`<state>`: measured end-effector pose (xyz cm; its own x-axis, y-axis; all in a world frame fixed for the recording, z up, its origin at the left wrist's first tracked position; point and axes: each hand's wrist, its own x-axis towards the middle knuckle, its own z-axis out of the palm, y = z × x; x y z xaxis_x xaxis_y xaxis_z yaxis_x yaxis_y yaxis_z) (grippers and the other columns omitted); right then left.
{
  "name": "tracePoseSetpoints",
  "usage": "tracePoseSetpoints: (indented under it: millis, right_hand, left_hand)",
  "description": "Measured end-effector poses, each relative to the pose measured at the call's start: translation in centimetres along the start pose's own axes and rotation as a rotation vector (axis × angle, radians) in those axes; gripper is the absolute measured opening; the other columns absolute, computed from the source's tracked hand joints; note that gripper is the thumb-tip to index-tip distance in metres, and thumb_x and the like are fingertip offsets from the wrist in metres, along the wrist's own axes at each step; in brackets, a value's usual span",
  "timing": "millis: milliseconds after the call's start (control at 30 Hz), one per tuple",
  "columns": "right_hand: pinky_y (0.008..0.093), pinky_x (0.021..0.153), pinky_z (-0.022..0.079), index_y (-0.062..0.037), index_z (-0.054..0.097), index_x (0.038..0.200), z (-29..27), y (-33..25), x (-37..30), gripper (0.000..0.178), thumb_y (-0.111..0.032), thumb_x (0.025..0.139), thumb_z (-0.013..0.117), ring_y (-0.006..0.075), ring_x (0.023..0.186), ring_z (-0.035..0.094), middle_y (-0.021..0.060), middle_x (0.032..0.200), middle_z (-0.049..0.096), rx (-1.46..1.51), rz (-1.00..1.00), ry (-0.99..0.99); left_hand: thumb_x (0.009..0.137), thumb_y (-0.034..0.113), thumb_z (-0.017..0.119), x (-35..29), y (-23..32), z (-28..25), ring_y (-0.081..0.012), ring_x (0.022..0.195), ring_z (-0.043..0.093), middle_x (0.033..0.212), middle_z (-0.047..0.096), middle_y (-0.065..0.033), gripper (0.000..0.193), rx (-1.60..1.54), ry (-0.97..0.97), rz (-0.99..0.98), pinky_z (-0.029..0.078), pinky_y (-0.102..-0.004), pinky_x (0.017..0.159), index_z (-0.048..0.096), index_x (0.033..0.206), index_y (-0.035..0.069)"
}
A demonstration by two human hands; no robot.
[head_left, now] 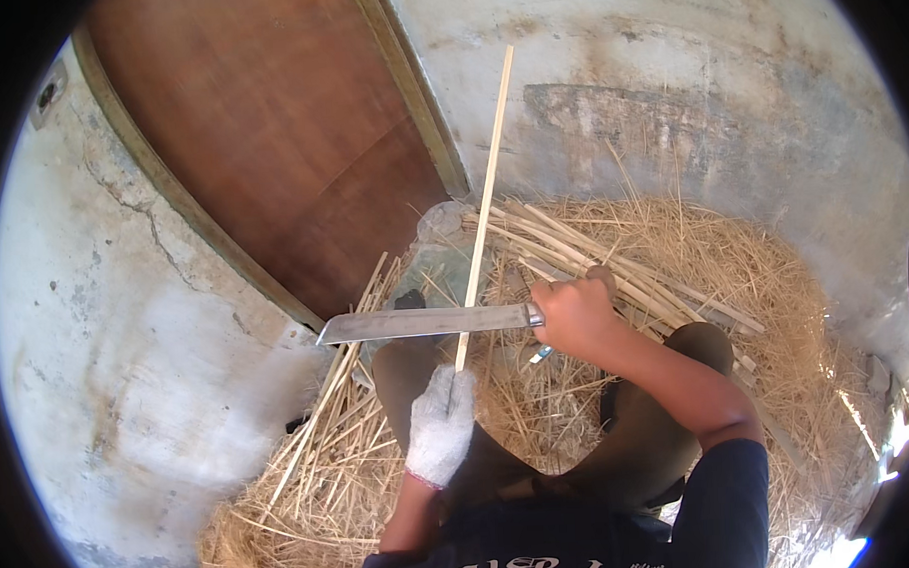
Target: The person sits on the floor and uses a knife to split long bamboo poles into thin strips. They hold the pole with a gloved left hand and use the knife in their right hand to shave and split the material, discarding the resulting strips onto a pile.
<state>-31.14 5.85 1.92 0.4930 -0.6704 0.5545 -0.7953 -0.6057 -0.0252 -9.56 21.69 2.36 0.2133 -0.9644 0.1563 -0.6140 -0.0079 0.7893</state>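
My left hand (443,417), in a white knit glove, is closed round the lower end of a long, thin, pale strip of what looks like bamboo (486,193). The strip points up and slightly right, away from me. My bare right hand (579,313) grips the handle of a machete (426,323), its wide blade lying level and pointing left. The blade crosses over the strip a little above the glove; I cannot tell whether its edge touches the strip. Most of the handle is hidden by my fingers.
Beyond my right hand lies a bundle of pale strips (614,263) on a heap of straw-like shavings (753,243). More thin strips (324,429) lie at the left. A brown door (269,120) stands at the far left, beside a stained wall (668,86). My bent knees (702,350) flank the work.
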Motion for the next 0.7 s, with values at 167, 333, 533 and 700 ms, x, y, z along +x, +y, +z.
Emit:
tracePoseSetpoints:
  millis: [167, 333, 533, 700]
  right_hand:
    - [0.0393, 0.049, 0.053, -0.0076, 0.063, 0.079, -0.4, 2.1, 0.6, 0.023, -0.016, 0.065, 0.08, 0.0258, 0.054, 0.069, 0.0091, 0.061, 0.067, 0.065, -0.016, 0.113]
    - [0.0395, 0.05, 0.054, -0.0079, 0.064, 0.077, -0.3, 1.9, 0.8, 0.019, -0.019, 0.069, 0.078, 0.0264, 0.054, 0.069, 0.009, 0.063, 0.068, 0.017, -0.049, 0.108]
    - [0.0418, 0.054, 0.056, -0.0076, 0.071, 0.085, 0.2, 5.9, 3.7, 0.018, -0.022, 0.075, 0.075, 0.0276, 0.059, 0.071, 0.0103, 0.067, 0.07, -0.048, 0.298, 0.034]
    - [0.0451, 0.054, 0.052, -0.0091, 0.069, 0.081, 0.3, 3.8, 1.5, 0.022, -0.03, 0.077, 0.076, 0.0288, 0.054, 0.068, 0.0101, 0.063, 0.068, 0.006, 0.195, -0.053]
  left_hand:
    - [0.107, 0.027, 0.052, 1.2, 1.1, 1.0, -0.0485, 0.083, 0.064, 0.083, 0.061, -0.0252, 0.024, 0.018, -0.014, -0.02, 0.048, -0.052, 0.068, 0.059, 0.101, 0.004]
    - [0.108, 0.022, 0.053, 1.6, -0.8, 2.4, -0.0116, 0.064, 0.05, 0.071, 0.053, -0.0037, 0.023, -0.052, 0.062, 0.024, 0.043, -0.0325, 0.06, 0.06, 0.095, 0.005]
    - [0.107, 0.02, 0.055, 0.0, -2.5, 3.4, -0.0086, 0.066, 0.047, 0.072, 0.052, -0.0001, 0.022, -0.187, 0.001, -0.087, 0.042, -0.0298, 0.059, 0.059, 0.093, 0.005]
    - [0.106, 0.027, 0.054, 0.0, -1.3, 2.1, -0.0386, 0.073, 0.065, 0.08, 0.063, -0.0211, 0.025, -0.118, -0.037, -0.151, 0.05, -0.0454, 0.068, 0.063, 0.102, 0.003]
